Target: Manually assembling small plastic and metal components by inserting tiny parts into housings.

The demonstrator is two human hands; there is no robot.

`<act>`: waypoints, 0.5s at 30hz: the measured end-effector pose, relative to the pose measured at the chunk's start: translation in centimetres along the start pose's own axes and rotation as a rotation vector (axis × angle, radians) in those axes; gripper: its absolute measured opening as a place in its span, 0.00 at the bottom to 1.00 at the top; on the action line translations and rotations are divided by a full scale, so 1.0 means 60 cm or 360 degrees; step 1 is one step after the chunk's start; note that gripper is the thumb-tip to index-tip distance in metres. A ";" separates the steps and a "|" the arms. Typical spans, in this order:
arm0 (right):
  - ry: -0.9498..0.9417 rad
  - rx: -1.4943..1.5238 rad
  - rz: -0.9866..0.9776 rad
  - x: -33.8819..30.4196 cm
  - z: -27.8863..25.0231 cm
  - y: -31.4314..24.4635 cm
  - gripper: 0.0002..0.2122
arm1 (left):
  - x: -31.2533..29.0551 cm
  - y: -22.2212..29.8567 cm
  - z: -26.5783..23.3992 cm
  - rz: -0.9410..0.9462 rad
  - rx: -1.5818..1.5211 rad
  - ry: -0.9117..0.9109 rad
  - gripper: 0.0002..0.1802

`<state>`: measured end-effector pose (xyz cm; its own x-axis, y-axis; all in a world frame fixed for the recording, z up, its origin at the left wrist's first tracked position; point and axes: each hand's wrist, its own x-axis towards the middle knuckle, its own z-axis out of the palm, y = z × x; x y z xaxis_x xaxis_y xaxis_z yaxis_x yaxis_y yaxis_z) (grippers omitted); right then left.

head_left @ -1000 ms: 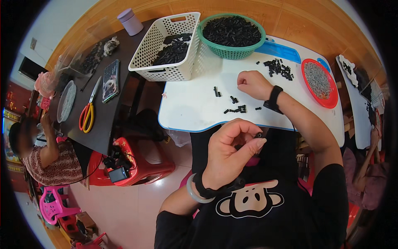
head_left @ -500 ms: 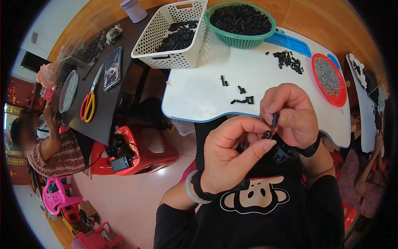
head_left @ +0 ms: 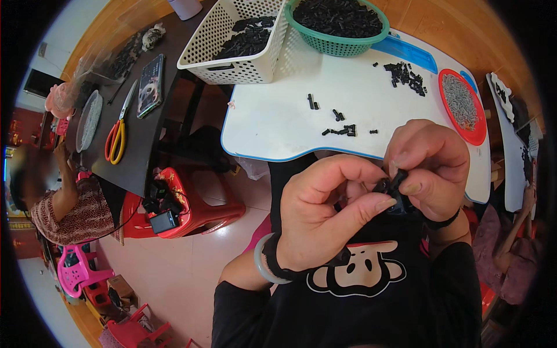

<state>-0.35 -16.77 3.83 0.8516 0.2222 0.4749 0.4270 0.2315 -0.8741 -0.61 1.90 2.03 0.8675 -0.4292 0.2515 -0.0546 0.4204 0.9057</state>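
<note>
My left hand (head_left: 325, 211) pinches a small black plastic piece (head_left: 382, 185) between thumb and fingertips. Right against it, my right hand (head_left: 435, 168) grips a short black plastic tube (head_left: 398, 179), tilted, with thumb and bent forefinger. The two pieces meet or overlap; the fingers partly hide how they join. Both hands are held above my lap at the near edge of the white table (head_left: 261, 124). Beyond them lie a few loose black pieces (head_left: 347, 131) and a larger scatter of black pieces (head_left: 406, 78).
Along the table's back stand a white basket (head_left: 238, 72) and a green basket (head_left: 339, 45), both holding black pieces. A red dish (head_left: 480, 134) of small metal parts sits right. On the dark left table lie scissors (head_left: 119, 136) and a phone (head_left: 151, 87). Other people sit at both sides.
My right hand has shifted slightly right, and its black tube has tipped over against the piece in my left hand. The view has shifted slightly, and another small black piece shows on the table.
</note>
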 end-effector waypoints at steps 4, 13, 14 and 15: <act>0.0094 0.0141 0.0104 -0.003 0.006 -0.006 0.09 | -0.001 0.002 0.003 -0.0153 -0.0289 -0.0014 0.16; 0.0151 0.0217 0.0167 -0.006 0.007 0.002 0.09 | -0.001 -0.001 0.004 -0.0092 -0.0239 0.0009 0.16; 0.0147 0.0224 0.0174 -0.007 0.007 0.004 0.09 | -0.001 0.000 0.001 -0.0094 -0.0161 -0.0029 0.15; 0.0122 0.0130 0.0120 -0.007 0.006 0.004 0.10 | -0.001 0.000 0.000 -0.0091 -0.0162 -0.0025 0.15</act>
<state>-0.73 -16.48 3.43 0.9025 0.1694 0.3959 0.3373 0.2937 -0.8944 -0.66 1.93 2.01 0.8598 -0.4672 0.2063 0.0460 0.4732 0.8798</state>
